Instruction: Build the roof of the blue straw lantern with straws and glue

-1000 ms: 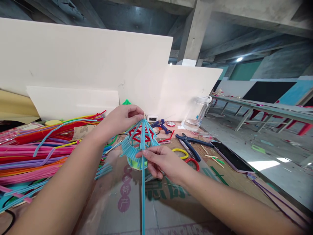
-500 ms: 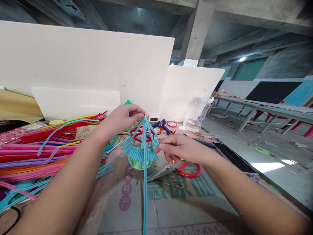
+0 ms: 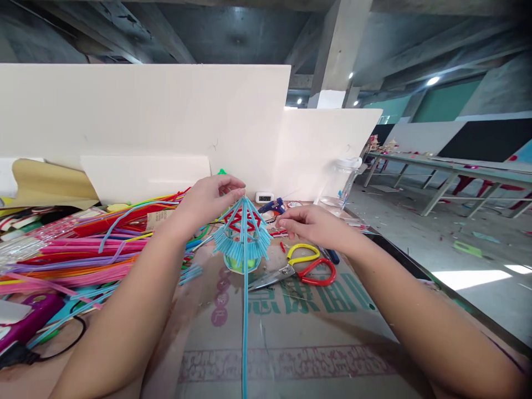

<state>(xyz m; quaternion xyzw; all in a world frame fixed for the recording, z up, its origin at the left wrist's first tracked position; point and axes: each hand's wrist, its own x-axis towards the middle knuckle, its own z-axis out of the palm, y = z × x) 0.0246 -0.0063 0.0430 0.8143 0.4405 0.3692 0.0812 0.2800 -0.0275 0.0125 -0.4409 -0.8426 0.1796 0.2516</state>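
Note:
A small pavilion-shaped model (image 3: pixel 243 235) made of light blue and red pipe cleaners stands on a cardboard sheet (image 3: pixel 291 338). My left hand (image 3: pixel 211 198) pinches the tip of its roof. A long blue pipe cleaner (image 3: pixel 245 327) runs from the roof down toward me. My right hand (image 3: pixel 310 224) hovers just right of the roof with fingers loosely curled, holding nothing that I can see. Scissors (image 3: pixel 299 269) with yellow and red handles lie below my right hand.
A heap of coloured pipe cleaners (image 3: pixel 83 249) fills the left side. A blue glue gun (image 3: pixel 272 206), a small clock (image 3: pixel 264 197) and a clear plastic jar (image 3: pixel 341 180) stand at the back by white foam boards (image 3: pixel 166 116). A phone (image 3: pixel 394 252) lies on the right edge.
My right hand let go of the long blue pipe cleaner and rose to the right of the roof. The scissors came into full view. The left hand stayed on the roof tip.

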